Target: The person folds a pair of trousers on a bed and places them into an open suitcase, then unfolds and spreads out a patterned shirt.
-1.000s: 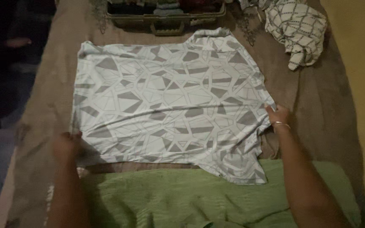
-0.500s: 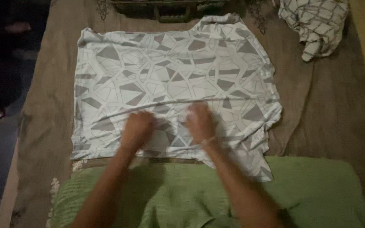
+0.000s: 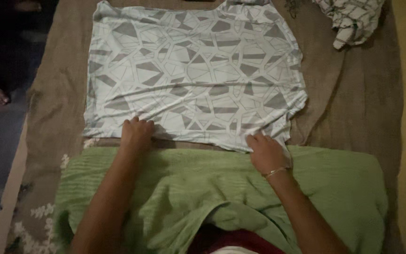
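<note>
Smoothing and squaring up, by the look of it: pale patterned shirt (image 3: 193,75) spread flat on the brown blanket (image 3: 358,108), filling the frame from centre up to twelve o'clock, near hem toward six. Left hand (image 3: 136,134) at about seven o'clock of the shirt, fingers curled on the hem, apparently pinching the edge, though actual grip hard to confirm. Right hand (image 3: 266,153) at about five o'clock, palm down on the hem corner, fingers loosely spread, holding nothing. Green towel (image 3: 344,188) just below both hands, across the lap. Next move, judging from this, calls for an even hold on both hem points and a level lift, so the cloth does not bunch. Crumpled checked cloth (image 3: 351,19) at one o'clock, well apart. No packages, labels or signs visible.
</note>
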